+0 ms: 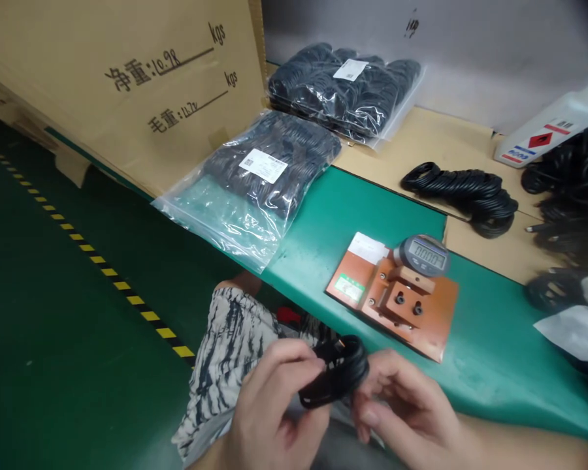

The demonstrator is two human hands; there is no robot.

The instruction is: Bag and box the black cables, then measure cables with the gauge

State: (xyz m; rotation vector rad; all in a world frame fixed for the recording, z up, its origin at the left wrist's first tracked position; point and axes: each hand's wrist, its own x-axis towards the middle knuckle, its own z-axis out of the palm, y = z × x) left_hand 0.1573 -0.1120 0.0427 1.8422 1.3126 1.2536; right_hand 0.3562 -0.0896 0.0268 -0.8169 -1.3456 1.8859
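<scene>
A coiled black cable (355, 365) is held up in front of my lap, near the table's front edge. My left hand (279, 398) grips its left side, fingers bent and thumb underneath. A metal-tipped end shows at the top of the coil. Against the coil's right side, my right hand (402, 408) has its fingertips and thumb drawn together; exactly which part they pinch is hidden. Just beyond the hands stands a digital dial gauge (424, 254) on an orange-brown metal fixture (441, 320), its display lit with digits.
Two clear bags of coiled black cables, a nearer bag (267, 166) and a farther bag (345, 88), lie beside a large cardboard box (127, 98). A row of black coils (463, 192) rests on cardboard. A white bottle (543, 130) and loose cables (573, 196) occupy the right of the green table (318, 222).
</scene>
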